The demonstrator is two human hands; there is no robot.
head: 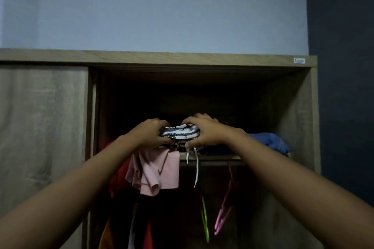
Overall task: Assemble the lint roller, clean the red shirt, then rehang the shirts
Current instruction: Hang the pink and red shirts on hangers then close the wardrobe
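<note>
**Q:** What do the hands hold?
**A:** The left hand (149,133) and right hand (204,131) both grip a folded patterned garment (179,132) at the wardrobe shelf's (218,156) front edge.

**Q:** Progress?
**A:** The red shirt (119,174) seems to hang under the shelf's left end. No lint roller is visible, so this is probably the late rehanging stage.

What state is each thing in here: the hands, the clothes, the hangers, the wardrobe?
Left hand: grips patterned cloth.
Right hand: grips patterned cloth.
Patterned cloth: bunched between both hands.
Pink garment: draped over shelf edge, hanging down.
Blue garment: lying on shelf, untouched.
Red shirt: hanging below shelf, partly hidden.
Green hanger: hanging empty.
Pink hangers: hanging empty.
Wardrobe: open.
</note>
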